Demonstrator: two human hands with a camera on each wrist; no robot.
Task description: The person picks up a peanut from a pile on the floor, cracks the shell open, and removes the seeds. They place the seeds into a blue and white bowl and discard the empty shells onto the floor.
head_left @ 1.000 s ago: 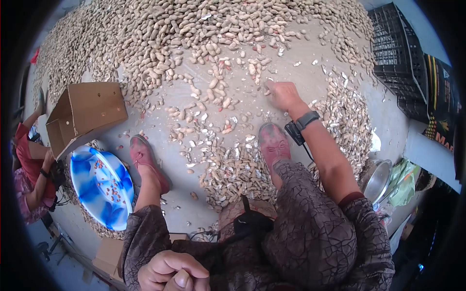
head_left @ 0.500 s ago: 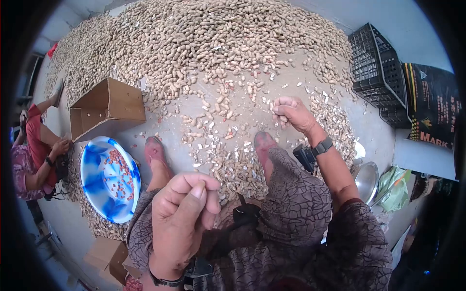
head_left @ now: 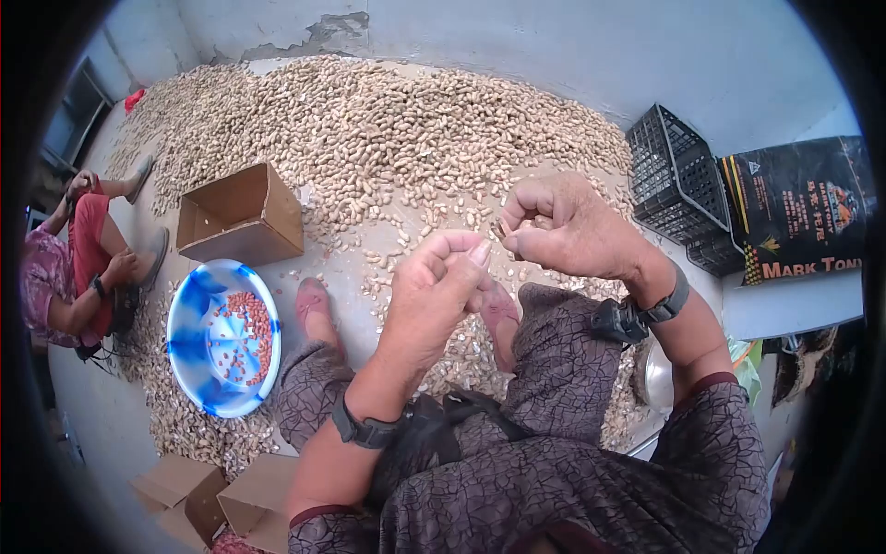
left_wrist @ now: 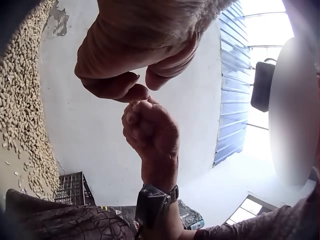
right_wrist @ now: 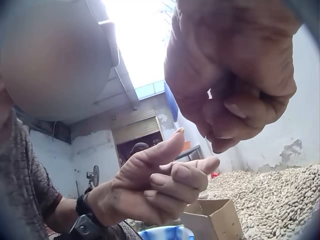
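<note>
From here the right hand [right_wrist: 230, 75] looms with curled fingers, their tips close above the left hand [right_wrist: 157, 187], whose thumb stands apart from its forefinger — whatever the upper one pinches is lost in shadow. Behind them sit a cardboard box [right_wrist: 227, 220], a blue-and-white basin [right_wrist: 167, 233] and heaped peanuts [right_wrist: 280, 197] — a fan [right_wrist: 95, 175] too.

Head cam: worn on head, faces fwd & down, wide; takes in L hand [head_left: 434, 291], R hand [head_left: 577, 226], peanut pile [head_left: 369, 120], wall [head_left: 572, 55] beyond.
L wrist cam: v. close at L hand, faces R hand, wall behind.
R wrist cam: v. close at R hand, faces L hand.
Shared: head/L wrist, black crate [head_left: 678, 175]; head/R wrist, cardboard box [head_left: 276, 222]; all 3, both hands, peanut pile.
</note>
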